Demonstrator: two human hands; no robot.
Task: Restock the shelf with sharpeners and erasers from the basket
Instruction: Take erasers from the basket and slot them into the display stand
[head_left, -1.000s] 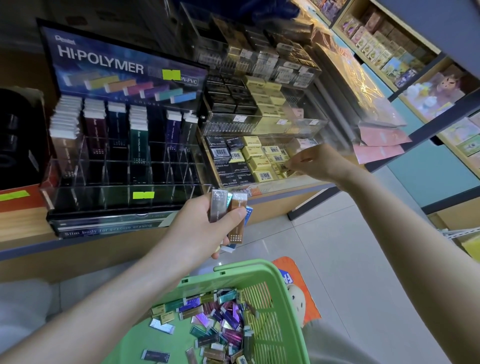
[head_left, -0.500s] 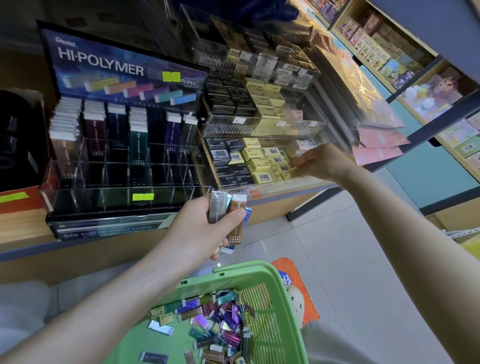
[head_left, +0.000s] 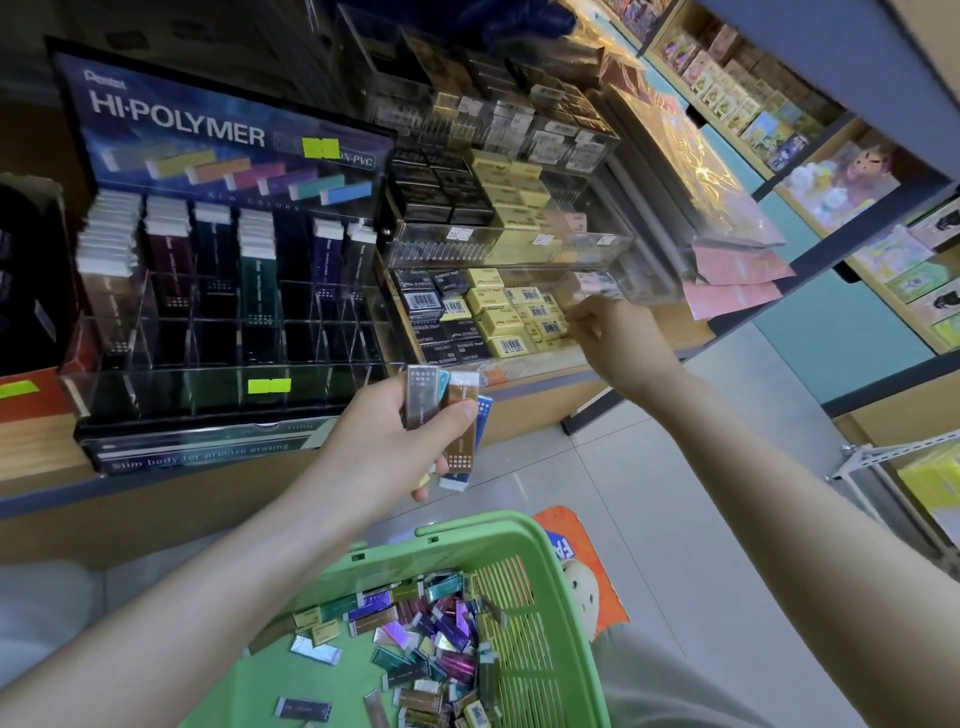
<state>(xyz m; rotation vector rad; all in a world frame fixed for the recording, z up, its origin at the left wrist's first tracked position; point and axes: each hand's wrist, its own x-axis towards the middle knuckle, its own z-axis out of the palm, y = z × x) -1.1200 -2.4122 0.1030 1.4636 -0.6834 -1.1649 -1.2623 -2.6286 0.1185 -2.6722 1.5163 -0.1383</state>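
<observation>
My left hand (head_left: 379, 441) grips a small bunch of slim erasers (head_left: 457, 415) in grey, brown and blue sleeves, held above the green basket (head_left: 467, 535). Many more slim erasers (head_left: 426, 639) lie loose on the basket floor. My right hand (head_left: 618, 338) reaches into the lower clear tray (head_left: 519, 369) on the shelf. Its curled fingertips pinch a yellow eraser (head_left: 558, 325) at the right end of the rows of yellow erasers (head_left: 498, 312). Black erasers (head_left: 431, 306) fill the tray's left part.
The Hi-Polymer display rack (head_left: 208, 291) with slim erasers in slots stands left of the tray. A second clear tray (head_left: 498, 244) of black and yellow erasers sits above. Pink packets (head_left: 737, 280) and further shelves are to the right. An orange mat (head_left: 582, 561) lies on the tiled floor.
My right hand has shifted a little to the left, closer to the yellow erasers in the lower tray. My left hand has stayed where it was with its bunch of erasers.
</observation>
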